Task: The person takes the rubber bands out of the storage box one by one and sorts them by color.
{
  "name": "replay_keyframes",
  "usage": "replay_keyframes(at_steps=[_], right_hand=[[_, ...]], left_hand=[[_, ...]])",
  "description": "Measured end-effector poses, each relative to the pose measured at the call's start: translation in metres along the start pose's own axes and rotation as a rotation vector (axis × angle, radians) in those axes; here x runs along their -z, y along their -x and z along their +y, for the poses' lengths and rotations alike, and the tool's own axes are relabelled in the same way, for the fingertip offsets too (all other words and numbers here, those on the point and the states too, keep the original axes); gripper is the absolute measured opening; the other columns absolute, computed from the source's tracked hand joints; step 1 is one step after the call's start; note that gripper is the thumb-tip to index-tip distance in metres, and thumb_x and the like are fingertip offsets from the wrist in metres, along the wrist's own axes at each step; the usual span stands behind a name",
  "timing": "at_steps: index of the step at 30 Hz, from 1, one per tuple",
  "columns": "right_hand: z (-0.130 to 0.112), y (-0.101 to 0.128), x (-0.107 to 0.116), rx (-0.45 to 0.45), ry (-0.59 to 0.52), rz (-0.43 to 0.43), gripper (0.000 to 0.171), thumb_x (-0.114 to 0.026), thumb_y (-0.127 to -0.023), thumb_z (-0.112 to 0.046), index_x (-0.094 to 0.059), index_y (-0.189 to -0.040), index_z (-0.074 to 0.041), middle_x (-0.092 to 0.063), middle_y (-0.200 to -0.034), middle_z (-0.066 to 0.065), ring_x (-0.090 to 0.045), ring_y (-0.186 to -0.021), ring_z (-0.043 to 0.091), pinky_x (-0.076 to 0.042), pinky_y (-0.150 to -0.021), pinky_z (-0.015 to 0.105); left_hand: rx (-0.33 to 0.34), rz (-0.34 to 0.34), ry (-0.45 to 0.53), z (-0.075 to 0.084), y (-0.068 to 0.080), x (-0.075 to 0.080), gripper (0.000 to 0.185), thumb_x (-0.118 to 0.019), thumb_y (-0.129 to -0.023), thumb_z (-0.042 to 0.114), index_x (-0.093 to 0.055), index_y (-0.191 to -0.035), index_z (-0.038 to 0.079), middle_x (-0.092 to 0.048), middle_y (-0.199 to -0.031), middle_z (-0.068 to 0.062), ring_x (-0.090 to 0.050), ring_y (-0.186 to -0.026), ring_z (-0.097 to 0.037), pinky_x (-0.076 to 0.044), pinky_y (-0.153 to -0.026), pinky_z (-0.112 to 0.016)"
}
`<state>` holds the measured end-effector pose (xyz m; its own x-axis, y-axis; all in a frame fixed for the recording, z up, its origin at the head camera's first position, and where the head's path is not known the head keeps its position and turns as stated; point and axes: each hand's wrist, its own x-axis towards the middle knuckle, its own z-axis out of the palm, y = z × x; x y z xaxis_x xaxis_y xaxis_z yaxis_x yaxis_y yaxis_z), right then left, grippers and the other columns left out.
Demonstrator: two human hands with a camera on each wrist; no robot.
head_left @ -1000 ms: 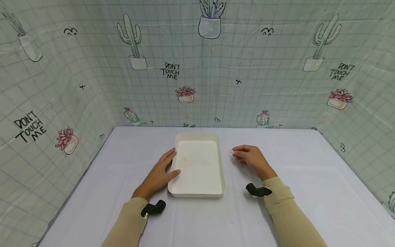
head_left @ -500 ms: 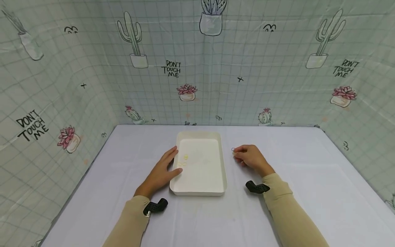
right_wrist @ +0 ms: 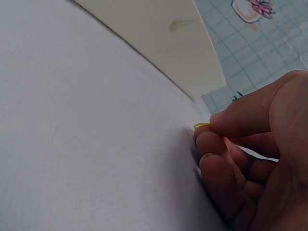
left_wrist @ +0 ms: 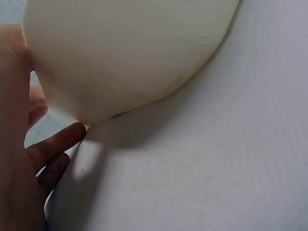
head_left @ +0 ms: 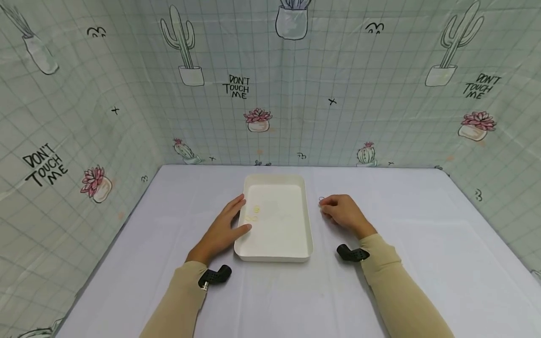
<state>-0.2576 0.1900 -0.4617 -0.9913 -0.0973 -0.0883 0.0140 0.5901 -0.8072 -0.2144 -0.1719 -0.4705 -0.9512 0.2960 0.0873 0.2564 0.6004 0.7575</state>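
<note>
Two hands work at a white tray [head_left: 274,253] on the white table [head_left: 422,263]. The head view shows the left hand [head_left: 221,230] lying flat with straight fingers along the tray's left rim, thumb against the wall, and yellow rubber bands [head_left: 252,214] lying inside the tray near that hand. It shows the right hand [head_left: 343,212] just right of the tray, fingers curled down on the table, but barely what they hold. The right wrist view supplies that: a small yellow rubber band [right_wrist: 202,126] sits pinched between the thumb and fingertips [right_wrist: 216,144], its end poking out at the tips, touching or just above the table surface, with the tray's outer wall [right_wrist: 159,43] near it. The left wrist view shows only the tray's underside corner [left_wrist: 125,57] and the fingers [left_wrist: 53,149] resting beside it.
</note>
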Motion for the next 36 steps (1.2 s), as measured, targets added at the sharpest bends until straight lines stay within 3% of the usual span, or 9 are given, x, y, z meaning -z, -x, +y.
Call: replay_keyframes(at_steps=[8, 20, 30, 36], right_hand=[[-0.0019, -0.0034, -0.0010, -0.001, 0.020, 0.016, 0.024, -0.065, -0.091, -0.008, -0.069, -0.113, 0.002, -0.067, -0.079, 0.006, -0.058, -0.063, 0.014, -0.050, -0.058, 0.027], [-0.0038, -0.0015, -0.0007, 0.012, 0.086, 0.008, 0.021, -0.063, -0.094, -0.013, -0.071, -0.109, -0.001, -0.065, -0.080, 0.006, -0.058, -0.067, 0.016, -0.051, -0.060, 0.029], [0.0014, -0.0034, -0.0003, 0.010, 0.020, -0.014, 0.019, -0.064, -0.096, -0.012, -0.072, -0.109, -0.001, -0.065, -0.080, 0.006, -0.057, -0.067, 0.017, -0.050, -0.059, 0.029], [-0.0010, -0.0028, -0.0006, 0.024, 0.056, -0.027, 0.020, -0.063, -0.096, -0.013, -0.072, -0.110, -0.002, -0.066, -0.079, 0.006, -0.057, -0.066, 0.017, -0.049, -0.059, 0.029]], left_hand=[[-0.008, -0.005, -0.014, -0.0016, -0.0019, 0.0016, 0.080, -0.071, -0.092, 0.033, -0.032, -0.158, 0.012, -0.020, -0.165, 0.007, -0.016, -0.152, -0.023, -0.019, -0.118, -0.056], [-0.004, 0.002, -0.008, -0.0012, -0.0020, 0.0015, 0.079, -0.071, -0.092, 0.031, -0.033, -0.158, 0.012, -0.020, -0.165, 0.008, -0.016, -0.152, -0.023, -0.018, -0.118, -0.055], [-0.008, -0.009, -0.012, -0.0013, -0.0024, 0.0010, 0.079, -0.070, -0.092, 0.033, -0.032, -0.158, 0.013, -0.020, -0.165, 0.009, -0.016, -0.152, -0.021, -0.019, -0.118, -0.054], [-0.037, -0.008, -0.011, -0.0016, -0.0021, 0.0024, 0.078, -0.070, -0.093, 0.032, -0.033, -0.158, 0.010, -0.020, -0.165, 0.006, -0.017, -0.151, -0.023, -0.020, -0.118, -0.054]])
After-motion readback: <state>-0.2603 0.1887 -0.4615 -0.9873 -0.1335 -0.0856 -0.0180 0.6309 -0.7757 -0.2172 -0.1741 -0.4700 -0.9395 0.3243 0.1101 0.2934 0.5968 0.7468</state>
